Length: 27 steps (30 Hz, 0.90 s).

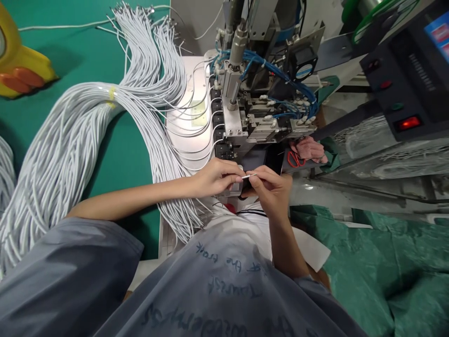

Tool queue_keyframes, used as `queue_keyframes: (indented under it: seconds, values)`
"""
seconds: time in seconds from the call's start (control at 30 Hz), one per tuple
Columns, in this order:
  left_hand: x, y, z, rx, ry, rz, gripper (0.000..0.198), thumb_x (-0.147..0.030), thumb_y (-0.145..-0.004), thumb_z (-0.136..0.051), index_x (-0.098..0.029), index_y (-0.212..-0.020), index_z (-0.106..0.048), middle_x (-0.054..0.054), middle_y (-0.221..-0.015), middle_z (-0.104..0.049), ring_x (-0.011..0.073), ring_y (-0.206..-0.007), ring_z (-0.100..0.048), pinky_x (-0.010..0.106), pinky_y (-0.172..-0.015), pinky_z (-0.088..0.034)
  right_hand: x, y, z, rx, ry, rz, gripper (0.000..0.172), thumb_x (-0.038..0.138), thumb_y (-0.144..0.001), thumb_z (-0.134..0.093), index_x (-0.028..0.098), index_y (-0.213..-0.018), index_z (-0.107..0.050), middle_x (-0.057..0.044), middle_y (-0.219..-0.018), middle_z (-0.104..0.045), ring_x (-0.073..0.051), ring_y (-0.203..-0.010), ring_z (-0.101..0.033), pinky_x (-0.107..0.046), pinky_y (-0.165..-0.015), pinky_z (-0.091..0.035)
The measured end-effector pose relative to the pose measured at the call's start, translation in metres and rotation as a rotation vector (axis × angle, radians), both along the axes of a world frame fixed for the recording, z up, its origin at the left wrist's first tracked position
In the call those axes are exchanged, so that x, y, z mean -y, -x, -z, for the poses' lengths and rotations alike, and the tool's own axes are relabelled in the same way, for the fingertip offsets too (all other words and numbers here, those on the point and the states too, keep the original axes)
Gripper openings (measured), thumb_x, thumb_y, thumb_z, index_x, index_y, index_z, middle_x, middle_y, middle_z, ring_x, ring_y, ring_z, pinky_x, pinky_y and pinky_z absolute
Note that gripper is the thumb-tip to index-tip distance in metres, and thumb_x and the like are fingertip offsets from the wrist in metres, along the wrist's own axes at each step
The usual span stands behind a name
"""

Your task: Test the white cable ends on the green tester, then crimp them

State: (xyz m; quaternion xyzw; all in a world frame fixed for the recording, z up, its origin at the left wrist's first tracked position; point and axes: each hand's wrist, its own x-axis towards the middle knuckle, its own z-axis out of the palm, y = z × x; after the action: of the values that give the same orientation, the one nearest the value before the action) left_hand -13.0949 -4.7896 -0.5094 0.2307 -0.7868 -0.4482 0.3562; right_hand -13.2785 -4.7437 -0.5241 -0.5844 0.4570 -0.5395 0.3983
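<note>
Between my two hands is the end of a thin white cable [247, 176]. My left hand [219, 177] pinches its white jacket between thumb and fingers. At the very tip, the thumb and forefinger of my right hand [271, 186] are closed on the fine end, whose strands are too small to make out. Just beyond my hands stands a machine with metal clamps [233, 124], and several white cables run into its row of black slots [218, 119]. To the left lies a large bundle of white cables [70, 135], tied with a yellow band [112, 96].
The bundle rests on a green mat [122, 154]. A yellow toy figure [30, 61] stands at the far left. Red-handled scissors [295, 159] and a pink cloth [309, 150] lie right of the machine. A control box [409, 93] with a lit red switch juts in at right.
</note>
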Motion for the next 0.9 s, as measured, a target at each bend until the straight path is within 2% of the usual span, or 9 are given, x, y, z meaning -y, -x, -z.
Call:
queue_keyframes:
  seconds: [0.17, 0.33, 0.4, 0.5, 0.6, 0.67, 0.73, 0.8, 0.9]
  values:
    - [0.003, 0.0, 0.001, 0.043, 0.099, -0.018, 0.025, -0.021, -0.095, -0.053, -0.01, -0.085, -0.073, 0.002, -0.064, -0.059, 0.0092, -0.058, -0.056, 0.019, -0.056, -0.044, 0.003, 0.005, -0.01, -0.129, 0.01, -0.027, 0.013, 0.025, -0.083, -0.067, 0.017, -0.076, -0.073, 0.001, -0.064, -0.053, -0.008, -0.053, -0.042, -0.025, -0.046, -0.031]
    - [-0.002, 0.003, 0.001, -0.038, -0.091, -0.024, 0.025, -0.028, -0.092, -0.059, -0.009, -0.082, -0.072, 0.001, -0.064, -0.057, 0.0082, -0.052, -0.054, 0.019, -0.05, -0.043, 0.0, -0.013, 0.001, 0.031, 0.089, 0.093, 0.013, 0.024, -0.082, -0.067, 0.019, -0.071, -0.072, 0.0, -0.062, -0.055, -0.01, -0.055, -0.045, -0.026, -0.049, -0.033]
    - [-0.004, 0.004, 0.001, -0.059, -0.112, -0.047, 0.024, -0.028, -0.09, -0.063, -0.008, -0.08, -0.072, 0.001, -0.064, -0.056, 0.0078, -0.05, -0.053, 0.018, -0.047, -0.041, -0.003, -0.019, 0.005, 0.043, 0.127, 0.172, 0.013, 0.022, -0.084, -0.066, 0.02, -0.073, -0.073, 0.0, -0.064, -0.055, -0.011, -0.058, -0.048, -0.027, -0.051, -0.034]
    - [-0.001, 0.002, 0.001, -0.015, 0.077, -0.109, 0.022, -0.023, -0.089, -0.062, -0.008, -0.078, -0.073, 0.001, -0.062, -0.054, 0.0087, -0.054, -0.049, 0.02, -0.049, -0.038, -0.004, -0.018, 0.002, -0.14, 0.212, 0.25, 0.013, 0.02, -0.085, -0.063, 0.02, -0.075, -0.071, 0.001, -0.062, -0.052, -0.01, -0.054, -0.045, -0.027, -0.048, -0.032]
    - [0.005, -0.004, 0.0, 0.134, 0.352, -0.069, 0.026, -0.018, -0.094, -0.051, -0.009, -0.083, -0.073, 0.004, -0.067, -0.055, 0.0112, -0.061, -0.05, 0.022, -0.055, -0.039, 0.001, -0.007, -0.007, -0.333, 0.195, 0.129, 0.015, 0.019, -0.084, -0.062, 0.019, -0.069, -0.066, 0.003, -0.059, -0.048, -0.007, -0.047, -0.038, -0.026, -0.044, -0.027]
    - [0.008, -0.006, 0.0, 0.229, 0.421, -0.044, 0.029, -0.018, -0.095, -0.046, -0.01, -0.084, -0.072, 0.006, -0.071, -0.056, 0.0125, -0.064, -0.051, 0.023, -0.057, -0.04, 0.006, -0.001, -0.01, -0.352, 0.18, 0.042, 0.017, 0.018, -0.083, -0.062, 0.018, -0.067, -0.064, 0.004, -0.057, -0.046, -0.006, -0.046, -0.036, -0.026, -0.042, -0.025]
    - [0.006, -0.005, 0.002, 0.235, 0.378, -0.058, 0.029, -0.019, -0.095, -0.046, -0.012, -0.085, -0.072, 0.005, -0.071, -0.056, 0.0124, -0.064, -0.052, 0.023, -0.058, -0.041, 0.009, -0.001, -0.009, -0.318, 0.224, 0.046, 0.017, 0.015, -0.082, -0.062, 0.017, -0.065, -0.064, 0.004, -0.057, -0.046, -0.006, -0.047, -0.037, -0.025, -0.043, -0.025]
    - [0.003, -0.002, 0.006, 0.149, 0.282, -0.091, 0.026, -0.022, -0.095, -0.051, -0.012, -0.084, -0.072, 0.003, -0.066, -0.055, 0.0111, -0.061, -0.051, 0.022, -0.058, -0.041, 0.01, -0.005, -0.003, -0.252, 0.278, 0.105, 0.017, 0.015, -0.083, -0.062, 0.018, -0.066, -0.065, 0.003, -0.057, -0.047, -0.008, -0.05, -0.04, -0.026, -0.046, -0.028]
    - [0.002, 0.002, 0.008, 0.05, 0.161, -0.135, 0.024, -0.027, -0.092, -0.059, -0.01, -0.081, -0.071, 0.0, -0.063, -0.054, 0.009, -0.056, -0.049, 0.019, -0.055, -0.04, 0.011, -0.012, 0.007, -0.149, 0.258, 0.166, 0.017, 0.019, -0.086, -0.061, 0.02, -0.071, -0.068, 0.001, -0.06, -0.051, -0.011, -0.056, -0.047, -0.027, -0.05, -0.034]
